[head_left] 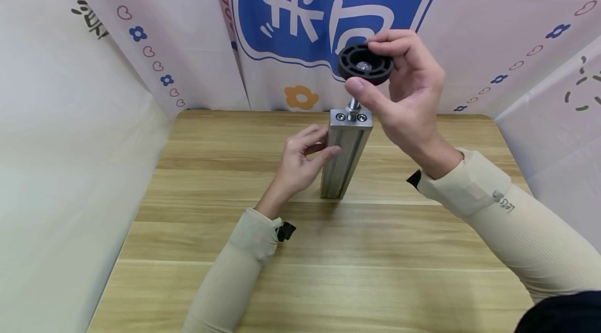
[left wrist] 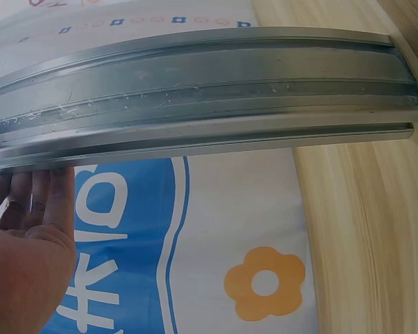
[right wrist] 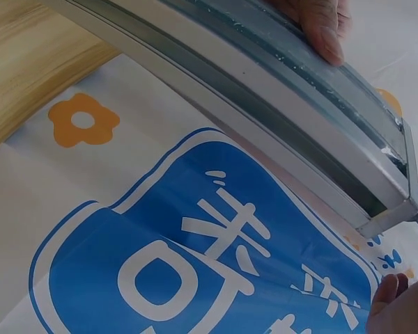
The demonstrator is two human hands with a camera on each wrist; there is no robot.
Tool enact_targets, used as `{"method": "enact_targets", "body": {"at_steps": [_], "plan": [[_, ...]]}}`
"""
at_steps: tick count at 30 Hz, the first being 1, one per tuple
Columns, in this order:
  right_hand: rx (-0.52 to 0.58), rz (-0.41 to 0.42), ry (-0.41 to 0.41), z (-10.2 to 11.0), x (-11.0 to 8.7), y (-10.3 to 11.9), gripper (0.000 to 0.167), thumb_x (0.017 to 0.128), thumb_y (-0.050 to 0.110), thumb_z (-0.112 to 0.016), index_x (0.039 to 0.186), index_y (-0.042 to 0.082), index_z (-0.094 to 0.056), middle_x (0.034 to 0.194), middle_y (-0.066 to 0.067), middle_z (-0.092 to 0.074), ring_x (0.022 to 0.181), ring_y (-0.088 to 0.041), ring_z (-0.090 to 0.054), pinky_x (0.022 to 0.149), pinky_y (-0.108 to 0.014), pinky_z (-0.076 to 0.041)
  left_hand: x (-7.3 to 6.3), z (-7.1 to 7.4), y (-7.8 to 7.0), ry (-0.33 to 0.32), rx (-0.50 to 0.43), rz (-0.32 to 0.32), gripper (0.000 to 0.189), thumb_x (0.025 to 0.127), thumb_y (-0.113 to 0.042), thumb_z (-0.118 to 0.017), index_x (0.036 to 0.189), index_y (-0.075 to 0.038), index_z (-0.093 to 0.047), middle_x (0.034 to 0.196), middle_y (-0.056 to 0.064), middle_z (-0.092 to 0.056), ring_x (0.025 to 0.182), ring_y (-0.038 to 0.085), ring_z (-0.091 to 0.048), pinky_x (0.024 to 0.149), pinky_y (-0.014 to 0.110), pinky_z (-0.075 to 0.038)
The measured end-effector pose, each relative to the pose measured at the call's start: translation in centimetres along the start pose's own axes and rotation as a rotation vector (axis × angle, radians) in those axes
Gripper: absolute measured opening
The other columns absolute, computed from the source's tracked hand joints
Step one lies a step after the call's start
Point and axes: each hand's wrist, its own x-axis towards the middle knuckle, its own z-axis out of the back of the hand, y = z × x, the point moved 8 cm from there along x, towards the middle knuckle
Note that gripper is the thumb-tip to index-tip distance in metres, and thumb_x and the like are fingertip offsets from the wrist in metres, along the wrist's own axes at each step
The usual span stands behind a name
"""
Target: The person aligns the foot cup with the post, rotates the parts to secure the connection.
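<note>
An aluminium profile [head_left: 341,158] stands upright on the table, with a metal end plate [head_left: 345,120] and two screws on top. My left hand [head_left: 305,161] grips its upper part, thumb on the near face and fingers on the side; the left wrist view shows the fingers [left wrist: 38,198] against the profile's edge. From the end plate rises a threaded stem with a nut [head_left: 353,109], topped by a black round levelling foot [head_left: 349,68]. My right hand [head_left: 415,90] pinches this foot between thumb and fingers. In the right wrist view, that hand [right wrist: 404,306] is mostly cut off.
The wooden table [head_left: 211,176] carries the profile near its back edge. Behind it hangs a white printed cloth [head_left: 197,35] with a blue panel and an orange flower. White cloth [head_left: 70,166] also borders the left and right sides.
</note>
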Motion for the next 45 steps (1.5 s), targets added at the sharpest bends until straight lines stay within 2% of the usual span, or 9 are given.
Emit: {"method": "enact_targets", "body": {"at_steps": [4, 6, 8, 18, 23, 30, 35, 40, 45], "plan": [[0.023, 0.01, 0.01, 0.01, 0.13, 0.26, 0.025, 0.09, 0.01, -0.064, 0.109, -0.007, -0.068, 0.122, -0.015, -0.073, 0.117, -0.03, -0.069, 0.102, -0.032, -0.061, 0.01, -0.01, -0.05, -0.002, -0.005, -0.002, 0.037, 0.094, 0.007, -0.071, 0.131, 0.01, -0.068, 0.112, 0.024, -0.07, 0.098, 0.034, -0.074, 0.093, 0.035, -0.066], [0.04, 0.015, 0.018, -0.01, 0.21, 0.41, 0.028, 0.087, 0.001, -0.052, 0.109, -0.008, -0.068, 0.123, -0.016, -0.075, 0.119, -0.03, -0.07, 0.102, -0.033, -0.062, 0.02, -0.01, -0.07, -0.002, -0.006, -0.004, 0.036, 0.094, 0.007, -0.071, 0.13, 0.011, -0.068, 0.112, 0.025, -0.07, 0.098, 0.034, -0.073, 0.093, 0.035, -0.066], [0.059, 0.016, 0.028, -0.05, 0.27, 0.47, 0.033, 0.085, -0.004, -0.046, 0.109, -0.008, -0.068, 0.122, -0.017, -0.076, 0.119, -0.03, -0.072, 0.102, -0.033, -0.062, 0.05, -0.02, -0.06, -0.003, -0.007, -0.004, 0.036, 0.094, 0.007, -0.071, 0.13, 0.011, -0.068, 0.112, 0.025, -0.07, 0.098, 0.034, -0.073, 0.093, 0.035, -0.066], [0.052, 0.023, 0.008, 0.13, 0.18, 0.48, 0.027, 0.085, 0.003, -0.062, 0.109, -0.008, -0.069, 0.115, -0.013, -0.075, 0.109, -0.027, -0.072, 0.097, -0.03, -0.062, 0.08, 0.04, -0.07, -0.008, 0.003, 0.005, 0.035, 0.095, 0.005, -0.071, 0.129, 0.01, -0.069, 0.112, 0.024, -0.07, 0.098, 0.03, -0.073, 0.093, 0.034, -0.066], [0.017, 0.025, -0.01, -0.03, 0.07, 0.4, 0.033, 0.083, 0.007, -0.068, 0.11, -0.012, -0.069, 0.112, -0.011, -0.069, 0.103, -0.028, -0.066, 0.093, -0.028, -0.061, 0.12, 0.04, -0.07, -0.009, 0.008, 0.009, 0.035, 0.095, 0.005, -0.071, 0.13, 0.01, -0.069, 0.112, 0.024, -0.071, 0.098, 0.03, -0.073, 0.093, 0.034, -0.066], [-0.021, 0.021, -0.014, 0.05, -0.03, 0.12, 0.054, 0.082, 0.026, -0.09, 0.109, -0.014, -0.068, 0.11, -0.01, -0.058, 0.103, -0.027, -0.062, 0.096, -0.028, -0.059, 0.12, 0.0, -0.1, -0.007, 0.007, 0.006, 0.036, 0.095, 0.005, -0.072, 0.131, 0.009, -0.068, 0.113, 0.024, -0.071, 0.099, 0.033, -0.074, 0.093, 0.034, -0.066], [-0.011, 0.002, -0.025, 0.22, 0.13, 0.23, 0.048, 0.076, 0.018, -0.097, 0.103, -0.01, -0.068, 0.114, -0.011, -0.063, 0.11, -0.029, -0.064, 0.1, -0.03, -0.06, 0.12, -0.02, -0.14, -0.005, 0.003, 0.002, 0.036, 0.095, 0.005, -0.072, 0.131, 0.009, -0.068, 0.113, 0.024, -0.071, 0.099, 0.032, -0.073, 0.093, 0.034, -0.066], [-0.007, -0.01, 0.001, 0.16, 0.23, 0.21, 0.048, 0.079, 0.026, -0.095, 0.104, -0.006, -0.069, 0.123, -0.017, -0.075, 0.123, -0.029, -0.07, 0.106, -0.033, -0.06, 0.11, 0.01, -0.04, -0.006, -0.006, 0.005, 0.035, 0.095, 0.003, -0.072, 0.13, 0.009, -0.069, 0.113, 0.024, -0.07, 0.1, 0.031, -0.074, 0.094, 0.035, -0.066], [-0.008, 0.017, 0.021, 0.05, 0.11, 0.46, 0.026, 0.093, 0.013, -0.072, 0.105, -0.009, -0.069, 0.123, -0.02, -0.076, 0.124, -0.029, -0.071, 0.106, -0.037, -0.061, 0.04, 0.01, 0.08, -0.01, -0.002, 0.009, 0.034, 0.095, 0.005, -0.072, 0.128, 0.01, -0.069, 0.111, 0.024, -0.07, 0.098, 0.03, -0.073, 0.093, 0.034, -0.066]]}}
